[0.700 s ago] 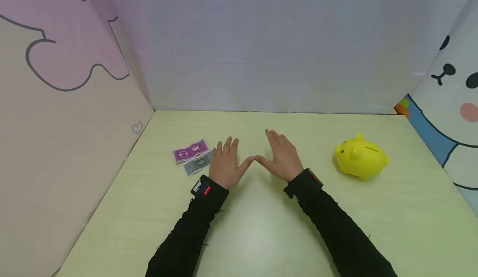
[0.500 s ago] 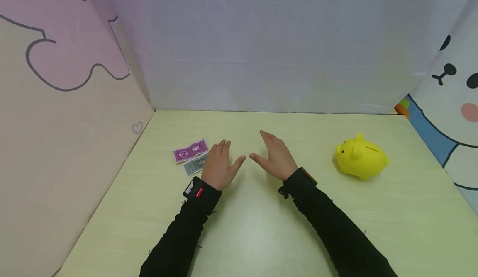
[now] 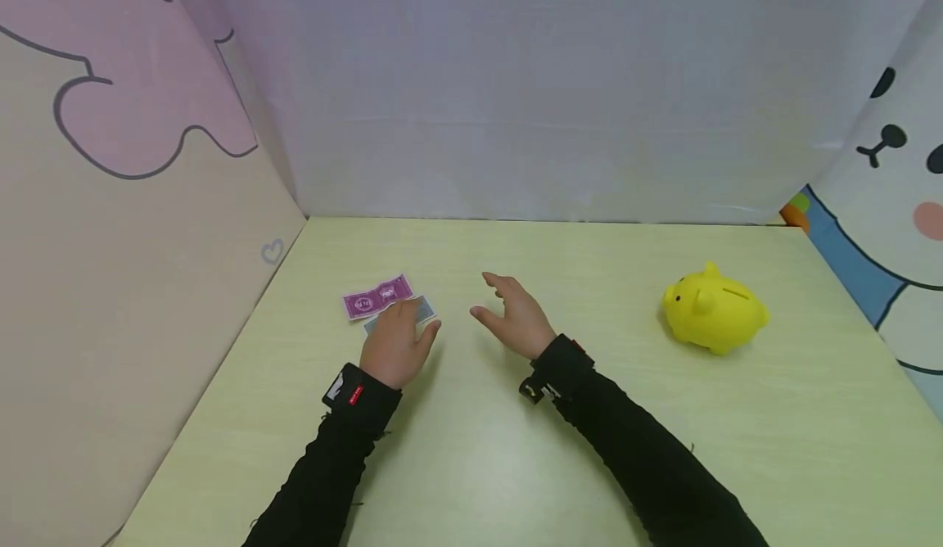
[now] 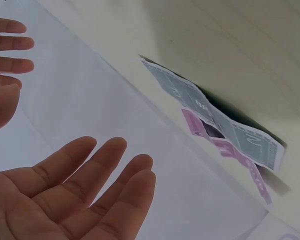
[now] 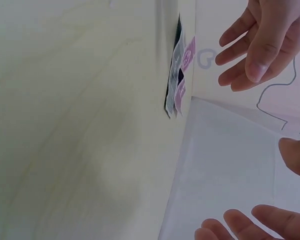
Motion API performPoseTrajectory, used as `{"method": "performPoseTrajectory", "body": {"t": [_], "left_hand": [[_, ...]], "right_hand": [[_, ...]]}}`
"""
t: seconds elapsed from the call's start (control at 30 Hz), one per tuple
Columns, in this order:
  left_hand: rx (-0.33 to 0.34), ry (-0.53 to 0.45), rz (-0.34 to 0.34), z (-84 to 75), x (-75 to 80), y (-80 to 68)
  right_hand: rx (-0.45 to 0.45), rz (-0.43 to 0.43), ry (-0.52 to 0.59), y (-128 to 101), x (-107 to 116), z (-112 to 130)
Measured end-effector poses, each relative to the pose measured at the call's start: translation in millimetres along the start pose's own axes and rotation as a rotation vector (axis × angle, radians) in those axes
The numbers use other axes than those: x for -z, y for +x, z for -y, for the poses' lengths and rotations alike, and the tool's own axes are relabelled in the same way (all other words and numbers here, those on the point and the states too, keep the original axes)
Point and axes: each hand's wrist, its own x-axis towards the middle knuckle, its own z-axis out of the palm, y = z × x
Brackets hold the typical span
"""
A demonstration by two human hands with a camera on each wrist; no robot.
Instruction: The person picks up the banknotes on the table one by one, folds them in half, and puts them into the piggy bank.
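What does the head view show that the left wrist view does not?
Only the head view shows the yellow piggy bank on the green table, both black sleeves and the cartoon side walls. Only the left wrist view shows the grey note lying over the purple note, creased, with the left hand clear of them. Both show the two notes and both open hands, including the right hand.

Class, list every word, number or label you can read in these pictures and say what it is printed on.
No text can be read for certain.
Purple banknote: print too blurred to read.
Grey banknote: markings, unreadable.
Red tag on the left sleeve cuff: white lettering, too small.
Yellow piggy bank: no writing.
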Motion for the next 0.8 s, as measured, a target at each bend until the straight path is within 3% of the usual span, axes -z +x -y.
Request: {"method": "performPoseTrajectory", "body": {"t": [0.5,0.63,0.8], "left_hand": [[0.100,0.016,0.025,42.6,15.6,-6.9],[0.152,0.009,0.071,55.5,18.0,-3.2],[0.180,-0.067,0.162,72.6,18.0,4.2]], "right_hand": [[-0.113,0.115,0.137,13.4,-33.9,6.6],[-0.133,0.161,0.201,17.8,-42.9,6.7],[-0.144,0.211,0.230,21.9,-51.7,9.0]]}}
